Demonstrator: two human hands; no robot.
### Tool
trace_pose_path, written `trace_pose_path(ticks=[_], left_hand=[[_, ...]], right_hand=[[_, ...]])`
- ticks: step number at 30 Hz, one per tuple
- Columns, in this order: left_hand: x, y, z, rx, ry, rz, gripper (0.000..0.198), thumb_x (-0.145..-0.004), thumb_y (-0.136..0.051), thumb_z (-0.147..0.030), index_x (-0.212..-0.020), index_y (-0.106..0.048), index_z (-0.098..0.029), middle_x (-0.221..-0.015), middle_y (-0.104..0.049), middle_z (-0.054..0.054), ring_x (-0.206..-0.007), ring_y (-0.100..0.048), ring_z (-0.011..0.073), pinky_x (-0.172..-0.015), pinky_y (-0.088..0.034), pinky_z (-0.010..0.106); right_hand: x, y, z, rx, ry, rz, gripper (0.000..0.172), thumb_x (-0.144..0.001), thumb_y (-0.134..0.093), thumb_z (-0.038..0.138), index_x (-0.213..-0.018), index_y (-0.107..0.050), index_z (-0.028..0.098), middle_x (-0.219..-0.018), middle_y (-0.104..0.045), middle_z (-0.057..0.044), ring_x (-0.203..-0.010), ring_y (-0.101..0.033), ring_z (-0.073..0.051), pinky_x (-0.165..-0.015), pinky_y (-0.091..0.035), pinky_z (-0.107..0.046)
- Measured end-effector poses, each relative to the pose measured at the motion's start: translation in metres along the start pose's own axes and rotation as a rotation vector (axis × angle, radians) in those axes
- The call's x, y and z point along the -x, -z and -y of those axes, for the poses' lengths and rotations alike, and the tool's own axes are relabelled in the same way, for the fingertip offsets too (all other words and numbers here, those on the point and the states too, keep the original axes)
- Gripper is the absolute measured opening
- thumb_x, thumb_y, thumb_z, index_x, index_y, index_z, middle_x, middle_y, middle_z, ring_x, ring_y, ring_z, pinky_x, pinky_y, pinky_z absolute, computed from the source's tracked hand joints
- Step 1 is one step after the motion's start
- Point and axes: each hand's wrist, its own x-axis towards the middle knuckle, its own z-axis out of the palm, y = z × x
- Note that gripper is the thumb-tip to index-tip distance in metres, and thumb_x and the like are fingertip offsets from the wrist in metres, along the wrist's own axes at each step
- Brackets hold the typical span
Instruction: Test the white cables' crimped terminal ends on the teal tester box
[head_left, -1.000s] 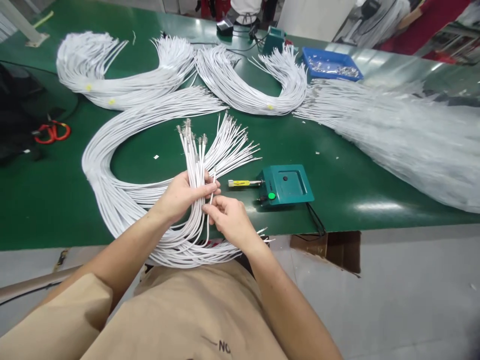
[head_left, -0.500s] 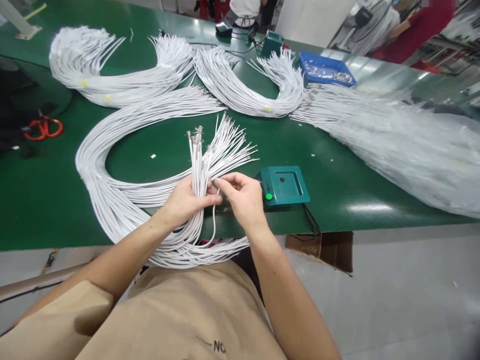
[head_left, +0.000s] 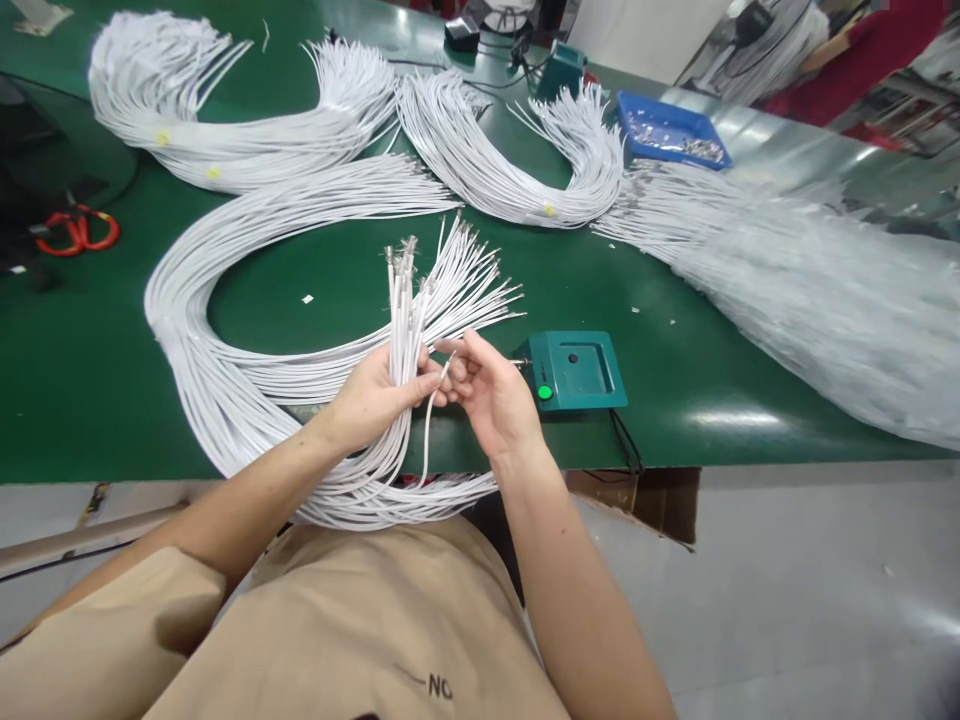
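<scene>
My left hand (head_left: 382,395) is closed round an upright bunch of white cables (head_left: 405,330), whose bare metal strands show at the top ends. One single white cable (head_left: 428,430) stands apart from the bunch, passing by my left thumb, its frayed tip leaning right. Beside that tip is my right hand (head_left: 491,390), palm partly turned up, with thumb and fingers apart. The cable tip lies in front of its curled fingertips; whether they touch cannot be told. Just right of this hand sits a teal machine (head_left: 576,370) with a green button.
More white cable bundles (head_left: 225,165) curve across the green table (head_left: 300,320). A plastic-wrapped bundle (head_left: 817,290) lies at right, near a blue tray (head_left: 675,130) of small metal parts. Red-handled scissors (head_left: 79,232) are at left. A person in a red sleeve (head_left: 862,65) is at back right.
My right hand has turned palm up and its pinch on the single cable has loosened. That cable's tip now shows, leaning right. The view has shifted slightly.
</scene>
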Motion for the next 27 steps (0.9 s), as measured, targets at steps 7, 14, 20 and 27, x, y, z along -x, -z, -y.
trace_pose_path(ticks=[7, 14, 20, 27], left_hand=[[0.000, 0.000, 0.000, -0.005, 0.018, 0.014, 0.031, -0.073, -0.073, -0.037, -0.077, -0.049, -0.018, -0.072, -0.065, 0.001, -0.064, -0.064, 0.0151, -0.059, -0.047, 0.026], [0.000, -0.004, -0.002, -0.031, -0.006, -0.091, 0.030, -0.071, -0.075, -0.035, -0.077, -0.051, -0.017, -0.072, -0.065, 0.000, -0.063, -0.063, 0.0137, -0.063, -0.050, 0.027], [-0.001, -0.003, -0.001, -0.063, 0.016, -0.108, 0.031, -0.070, -0.076, -0.034, -0.079, -0.052, -0.017, -0.072, -0.066, 0.000, -0.065, -0.065, 0.0154, -0.066, -0.052, 0.029], [-0.001, 0.000, -0.001, -0.162, -0.033, -0.102, 0.027, -0.073, -0.073, -0.035, -0.077, -0.053, -0.017, -0.072, -0.066, 0.001, -0.068, -0.064, 0.0161, -0.068, -0.050, 0.029]], right_hand=[[0.000, 0.000, 0.003, 0.029, -0.054, 0.035, 0.030, -0.069, -0.074, 0.044, -0.065, -0.063, 0.016, -0.051, -0.040, 0.007, -0.048, -0.036, -0.006, -0.050, -0.039, -0.022], [0.007, 0.006, -0.003, -0.094, -0.046, 0.003, 0.026, -0.069, -0.076, 0.039, -0.079, -0.069, 0.016, -0.064, -0.049, 0.005, -0.053, -0.035, -0.005, -0.060, -0.043, -0.022], [0.009, 0.009, -0.006, -0.084, -0.035, -0.013, 0.019, -0.070, -0.074, 0.028, -0.084, -0.071, 0.016, -0.068, -0.054, 0.004, -0.055, -0.040, -0.005, -0.065, -0.045, -0.024], [0.010, 0.007, -0.004, 0.121, 0.100, -0.139, 0.017, -0.071, -0.072, 0.032, -0.077, -0.072, 0.016, -0.070, -0.062, 0.001, -0.061, -0.051, -0.008, -0.067, -0.047, -0.026]])
